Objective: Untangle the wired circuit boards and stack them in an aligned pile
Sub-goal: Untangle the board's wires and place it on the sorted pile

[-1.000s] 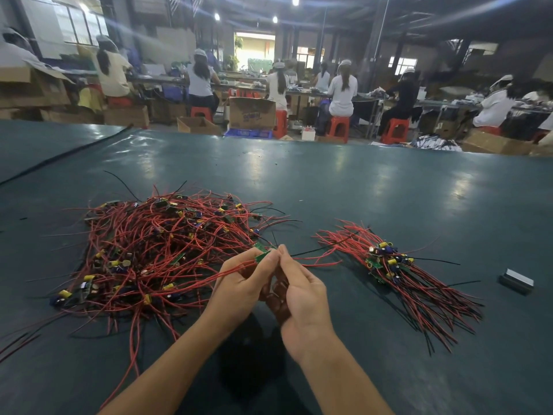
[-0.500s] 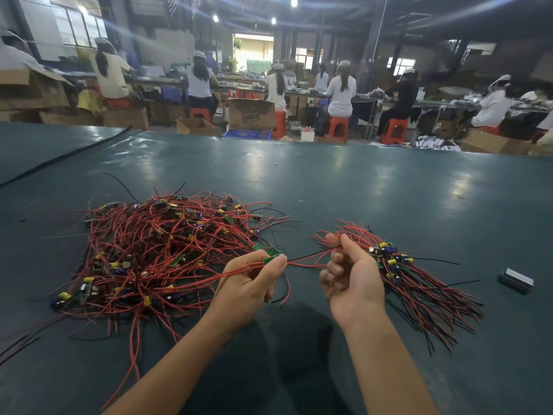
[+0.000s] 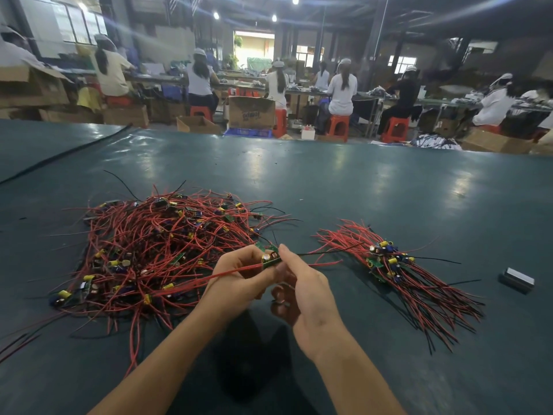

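**Progress: early stage.** An aligned pile of green circuit boards with red and black leads [image 3: 389, 265] lies on the dark green tabletop [image 3: 374, 181] to the right of the hands. Its boards are bunched at one end and its wires fan roughly parallel toward the near right. In my judgement it is much the smaller lot. The tangled heap of red-wired circuit boards [image 3: 155, 253] on the left is far larger, with leads crossing in every direction, so most of the work is left.

**Item in hand.** One small green circuit board with a capacitor [image 3: 270, 259] is held above the tabletop, between heap and pile.
- The left hand [image 3: 239, 280] grips it, with the fingers [image 3: 259, 281] curled beneath.
- The right hand [image 3: 302, 295] pinches its right end between thumb and forefinger, the other fingers curled.
- A red lead runs from the board leftward across the left hand toward the heap. Whether it is free of the tangle cannot be told.
- This board is not yet on the pile.

**Other.** A small grey rectangular block [image 3: 517, 280] lies well apart at far right.
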### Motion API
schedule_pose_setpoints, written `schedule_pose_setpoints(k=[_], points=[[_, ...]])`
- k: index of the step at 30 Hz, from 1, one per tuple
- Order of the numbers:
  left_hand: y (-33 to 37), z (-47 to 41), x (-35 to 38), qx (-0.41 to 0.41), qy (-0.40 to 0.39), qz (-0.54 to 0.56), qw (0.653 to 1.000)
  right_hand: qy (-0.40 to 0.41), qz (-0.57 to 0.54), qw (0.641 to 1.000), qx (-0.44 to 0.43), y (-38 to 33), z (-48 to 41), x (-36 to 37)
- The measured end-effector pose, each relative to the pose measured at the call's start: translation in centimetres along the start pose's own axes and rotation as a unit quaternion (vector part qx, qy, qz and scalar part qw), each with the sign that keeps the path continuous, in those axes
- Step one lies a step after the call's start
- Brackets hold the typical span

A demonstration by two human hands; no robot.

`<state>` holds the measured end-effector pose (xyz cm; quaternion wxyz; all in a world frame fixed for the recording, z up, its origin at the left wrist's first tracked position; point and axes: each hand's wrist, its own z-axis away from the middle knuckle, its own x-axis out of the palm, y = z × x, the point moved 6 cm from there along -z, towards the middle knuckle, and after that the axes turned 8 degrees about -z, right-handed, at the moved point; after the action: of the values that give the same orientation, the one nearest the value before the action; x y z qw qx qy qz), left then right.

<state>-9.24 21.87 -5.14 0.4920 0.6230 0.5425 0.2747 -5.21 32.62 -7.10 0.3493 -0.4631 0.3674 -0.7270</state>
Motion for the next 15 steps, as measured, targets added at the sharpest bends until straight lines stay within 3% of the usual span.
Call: schedule_pose_setpoints(k=[5, 10, 15], points=[[-1.5, 0.2, 1.1, -0.105, -0.053, 0.045, 0.992, 0.019, -0.042, 0.996, -0.074, -2.3, 0.1, -0.4], [-2.3, 0.1, 1.3, -0.125, -0.035, -0.001, 0.992, 0.118, -0.123, 0.968, -0.185, -6.9, -1.7, -5.0], [-2.8, 0.3, 1.3, -0.131, -0.039, -0.022, 0.99, 0.23, -0.139, 0.949, -0.165, -7.7, -4.1, -10.1]])
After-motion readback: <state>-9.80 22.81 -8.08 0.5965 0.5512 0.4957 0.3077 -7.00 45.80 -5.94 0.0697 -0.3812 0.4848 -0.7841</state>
